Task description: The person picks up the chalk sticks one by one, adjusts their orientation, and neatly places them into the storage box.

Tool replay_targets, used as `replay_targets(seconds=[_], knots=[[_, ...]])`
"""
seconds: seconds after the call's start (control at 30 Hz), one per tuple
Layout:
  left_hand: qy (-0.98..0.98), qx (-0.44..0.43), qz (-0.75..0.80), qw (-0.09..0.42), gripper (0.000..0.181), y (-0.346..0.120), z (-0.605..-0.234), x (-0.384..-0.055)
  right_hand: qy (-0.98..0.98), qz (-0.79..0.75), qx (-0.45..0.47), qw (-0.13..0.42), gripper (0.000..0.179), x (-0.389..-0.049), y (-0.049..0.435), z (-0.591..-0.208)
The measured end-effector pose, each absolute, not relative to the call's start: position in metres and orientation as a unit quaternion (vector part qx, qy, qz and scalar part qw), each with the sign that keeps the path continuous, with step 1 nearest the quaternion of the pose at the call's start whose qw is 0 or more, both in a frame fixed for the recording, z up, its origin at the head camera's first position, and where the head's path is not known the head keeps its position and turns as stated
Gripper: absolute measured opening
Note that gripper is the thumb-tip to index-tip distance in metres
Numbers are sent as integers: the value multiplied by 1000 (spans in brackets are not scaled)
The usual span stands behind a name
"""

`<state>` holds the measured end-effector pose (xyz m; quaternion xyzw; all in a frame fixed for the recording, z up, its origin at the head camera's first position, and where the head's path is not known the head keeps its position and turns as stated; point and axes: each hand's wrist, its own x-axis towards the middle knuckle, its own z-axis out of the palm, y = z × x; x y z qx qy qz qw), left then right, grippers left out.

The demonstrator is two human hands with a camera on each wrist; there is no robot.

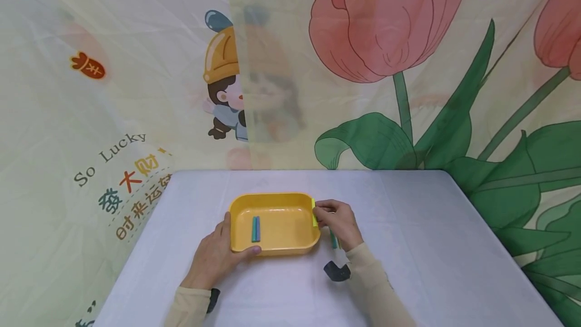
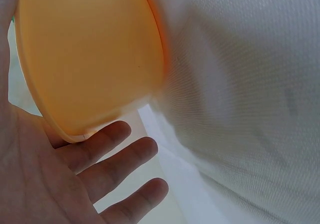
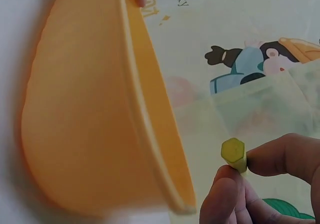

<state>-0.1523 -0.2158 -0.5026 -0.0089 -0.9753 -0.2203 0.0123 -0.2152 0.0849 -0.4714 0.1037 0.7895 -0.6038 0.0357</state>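
A yellow plastic tray (image 1: pixel 290 251) stands on the table. My left hand (image 1: pixel 213 256) grips its left end, thumb along the near rim and fingers outside the wall; in the left wrist view several fingertips (image 2: pixel 150 146) spread free beside the tray. Between thumb and fingers, my right hand (image 1: pixel 340 223) pinches a yellow hexagonal stick (image 3: pixel 233 150) upright at the tray's right rim. Inside the tray, left of its middle, a green stick (image 1: pixel 254 229) and a blue stick (image 1: pixel 258 229) lie side by side. Greenish sticks (image 1: pixel 335 240) on the table are partly hidden under the right hand.
White cloth covers the table (image 1: pixel 422 246). Behind it hangs a printed curtain (image 1: pixel 281 155) with tulips and a cartoon figure. Black wrist gear (image 1: pixel 337 271) shows below the right hand, near the sleeve (image 1: pixel 376 276).
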Motion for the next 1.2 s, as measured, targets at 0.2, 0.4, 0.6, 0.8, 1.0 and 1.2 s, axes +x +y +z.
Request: replay_targets(seconds=[0.2, 0.4, 0.6, 0.8, 1.0, 1.2], knots=[[-975, -7, -223, 9, 136, -216, -502, -152, 776, -621, 97, 54, 29, -217, 72, -465], [-975, 0, -223, 6, 137, -216, -502, -153, 762, -639, 81, 65, 29, -220, 62, -464], [-975, 4, -222, -3, 138, -216, -502, -152, 763, -640, 53, 75, 31, -221, 50, -462], [-975, 0, -222, -2, 138, -217, -501, -152, 761, -641, 39, 89, 32, -224, 38, -460], [-976, -7, -218, 5, 136, -219, -502, -151, 766, -634, 46, 102, 31, -230, 20, -461], [-976, -11, -218, 1, 136, -218, -499, -151, 758, -643, 43, 99, 27, -233, 6, -470]])
